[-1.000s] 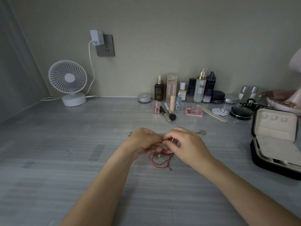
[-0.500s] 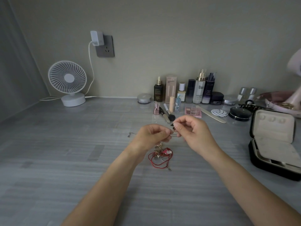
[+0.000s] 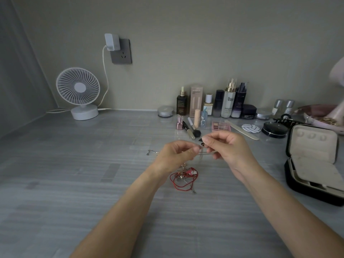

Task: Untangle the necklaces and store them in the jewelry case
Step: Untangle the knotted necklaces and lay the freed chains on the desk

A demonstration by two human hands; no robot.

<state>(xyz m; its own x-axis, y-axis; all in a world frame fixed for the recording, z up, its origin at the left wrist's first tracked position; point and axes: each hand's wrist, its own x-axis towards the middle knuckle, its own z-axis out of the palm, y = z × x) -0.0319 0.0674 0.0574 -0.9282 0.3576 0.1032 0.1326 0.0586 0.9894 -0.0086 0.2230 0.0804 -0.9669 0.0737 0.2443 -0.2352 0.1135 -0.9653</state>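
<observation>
Two hands [image 3: 178, 155] pinching chain [image 3: 205, 153] mid-table, jewelry case [image 3: 314, 162] right edge

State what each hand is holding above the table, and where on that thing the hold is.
Both hands pinch one thin silvery chain: the left hand at one end of the short taut stretch, the right hand at the other, by a small dark pendant.

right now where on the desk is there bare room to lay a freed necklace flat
Widest bare patch: the desk from the fan forward, left of the left hand. Also bare: between the red tangle and the open jewelry case. A loose chain end lies left of the left hand. Crowded: the back right, with bottles, compacts and brushes.
</observation>
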